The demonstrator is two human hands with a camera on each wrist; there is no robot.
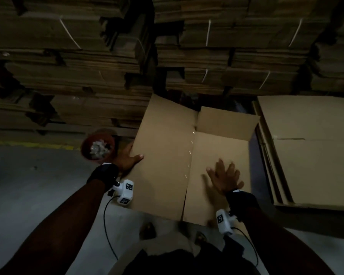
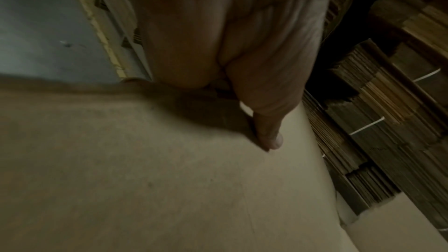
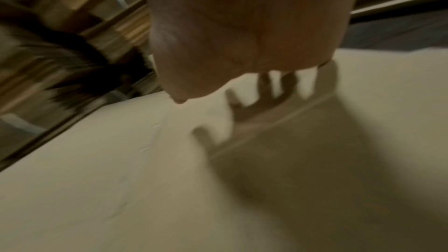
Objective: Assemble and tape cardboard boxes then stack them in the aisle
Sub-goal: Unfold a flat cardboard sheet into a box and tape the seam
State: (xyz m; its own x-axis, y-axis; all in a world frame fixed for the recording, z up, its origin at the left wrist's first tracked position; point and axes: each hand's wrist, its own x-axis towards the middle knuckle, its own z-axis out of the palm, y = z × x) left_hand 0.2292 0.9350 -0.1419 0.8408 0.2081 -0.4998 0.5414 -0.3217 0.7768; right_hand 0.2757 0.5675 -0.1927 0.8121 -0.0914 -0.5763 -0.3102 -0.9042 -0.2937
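A brown cardboard box [image 1: 167, 155] lies partly unfolded on the floor in front of me, with one flap raised at its far right. My left hand [image 1: 130, 157] grips its left edge, and the thumb [image 2: 269, 133] lies flat on top of the panel [image 2: 145, 179]; the other fingers are hidden below the edge. My right hand [image 1: 224, 175] is spread wide with straight fingers over the right panel, blurred by motion. In the right wrist view the hand [image 3: 242, 26] casts a spread shadow on the cardboard [image 3: 121, 179]; I cannot tell whether it touches.
A reddish-brown tape roll [image 1: 97, 145] shows just left of my left hand. A stack of flat cardboard sheets [image 1: 316, 155] lies to the right. Strapped bundles of flat cartons [image 1: 87, 56] form a wall behind. Grey floor [image 1: 28, 185] with a yellow line [image 1: 28, 144] lies to the left.
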